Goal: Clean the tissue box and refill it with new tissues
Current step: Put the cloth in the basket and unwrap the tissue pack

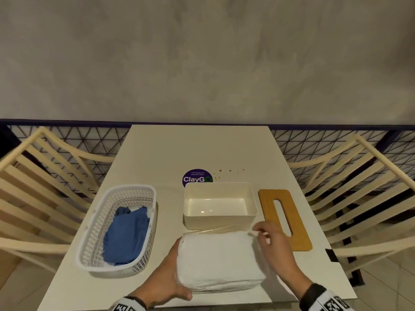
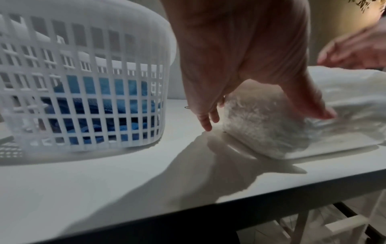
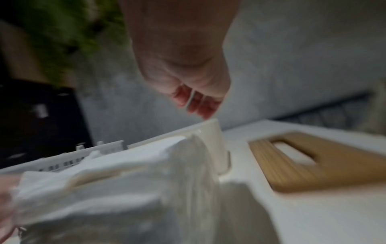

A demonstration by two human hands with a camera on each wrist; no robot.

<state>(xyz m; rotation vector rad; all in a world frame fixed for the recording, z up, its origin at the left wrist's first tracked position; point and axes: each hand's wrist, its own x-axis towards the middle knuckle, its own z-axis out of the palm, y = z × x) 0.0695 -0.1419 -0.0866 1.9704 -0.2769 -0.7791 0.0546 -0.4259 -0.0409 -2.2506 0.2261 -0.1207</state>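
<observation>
A: Your left hand (image 1: 167,278) lies flat-fingered along the left end of the pack (image 1: 219,261), thumb out along its near edge. That is pressing, not a grip. Your right hand (image 1: 272,243) is at the far right corner, where clear wrap (image 1: 221,230) has lifted. Its fingers look bent there, but the wrist view is too blurred to tell whether they pinch the film.

B: What goes wrong first?

A: I'd say the wrap. Pull it hard and the soft stack may slew or fan open, since only your flat left palm braces it. The film could also drag loose sheets out with it.

B: And the box?

A: The box (image 1: 219,205) sits open and bare inside, just beyond the pack, its near wall almost touching the lifted film. A sharp tug toward you could pull the film free suddenly and knock that light box back.

B: Room to work?

A: Tight on three sides. The basket (image 1: 116,230) holding the blue cloth (image 1: 126,236) stands near your left wrist; the lid (image 1: 285,218) lies flat just right of the box, close beside your right hand. The pack's near edge is close to the table (image 1: 202,149) edge, so don't slide it toward yourself. The open room is the far half of the table.
</observation>
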